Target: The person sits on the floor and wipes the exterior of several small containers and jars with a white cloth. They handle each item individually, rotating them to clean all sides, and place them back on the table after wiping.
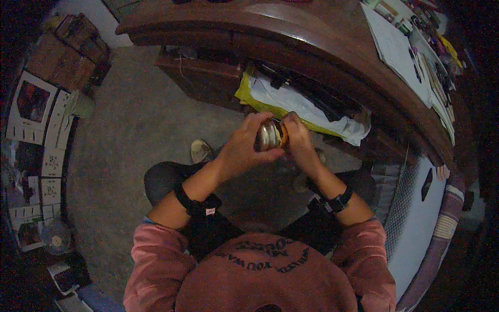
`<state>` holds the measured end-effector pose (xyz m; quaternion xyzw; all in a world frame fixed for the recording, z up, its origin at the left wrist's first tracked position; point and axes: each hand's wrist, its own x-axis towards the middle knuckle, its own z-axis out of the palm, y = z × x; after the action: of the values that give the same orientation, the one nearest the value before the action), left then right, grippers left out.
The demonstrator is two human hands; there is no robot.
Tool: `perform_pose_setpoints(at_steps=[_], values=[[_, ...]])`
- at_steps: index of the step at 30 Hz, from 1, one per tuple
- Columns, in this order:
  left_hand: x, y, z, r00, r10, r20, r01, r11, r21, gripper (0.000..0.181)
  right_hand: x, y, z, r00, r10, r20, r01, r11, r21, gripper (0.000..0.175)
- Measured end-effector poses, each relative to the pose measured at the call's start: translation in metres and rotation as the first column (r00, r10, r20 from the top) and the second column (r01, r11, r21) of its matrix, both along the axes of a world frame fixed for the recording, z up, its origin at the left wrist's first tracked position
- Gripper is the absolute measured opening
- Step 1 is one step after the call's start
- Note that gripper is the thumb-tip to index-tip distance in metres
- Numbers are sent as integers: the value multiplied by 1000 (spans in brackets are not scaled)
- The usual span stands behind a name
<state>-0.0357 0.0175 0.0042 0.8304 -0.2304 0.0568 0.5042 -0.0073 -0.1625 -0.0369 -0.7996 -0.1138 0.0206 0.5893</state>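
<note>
Above my knees, both hands meet around a small round object [269, 134], shiny, ribbed and pale gold, perhaps a jar or tin. My left hand [245, 146] wraps it from the left, its thumb along the lower side. On the opposite end, my right hand [298, 134] grips an orange-brown rim [284, 132]; whether this is a separate lid cannot be told. Just beyond my hands, an open desk drawer holds a white and yellow plastic bag [290, 103] and a long black item [317, 103] on it.
A dark wooden desk [218, 23] curves across the front, with papers [393, 50] and small items at its right. White cabinets [33, 101] and a round fan-like object [56, 238] stand left. A pale panel [417, 218] lies near my right side. Grey floor [117, 156] spreads below.
</note>
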Motion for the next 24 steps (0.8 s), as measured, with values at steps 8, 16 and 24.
perform_pose_setpoints(at_steps=[8, 16, 24], values=[[9, -2, 3, 915, -166, -368, 32, 939, -343, 66, 3, -11, 19, 985, -59, -160, 54, 998, -31, 40], [5, -4, -2, 811, -113, -575, -107, 936, -335, 66, -3, 0, 26, 1000, -24, 17, 27, 981, -193, 29], [13, -2, -3, 979, -65, 191, 65, 998, 7, 76, 4, 1, 32, 997, -68, -48, 68, 998, 2, 29]])
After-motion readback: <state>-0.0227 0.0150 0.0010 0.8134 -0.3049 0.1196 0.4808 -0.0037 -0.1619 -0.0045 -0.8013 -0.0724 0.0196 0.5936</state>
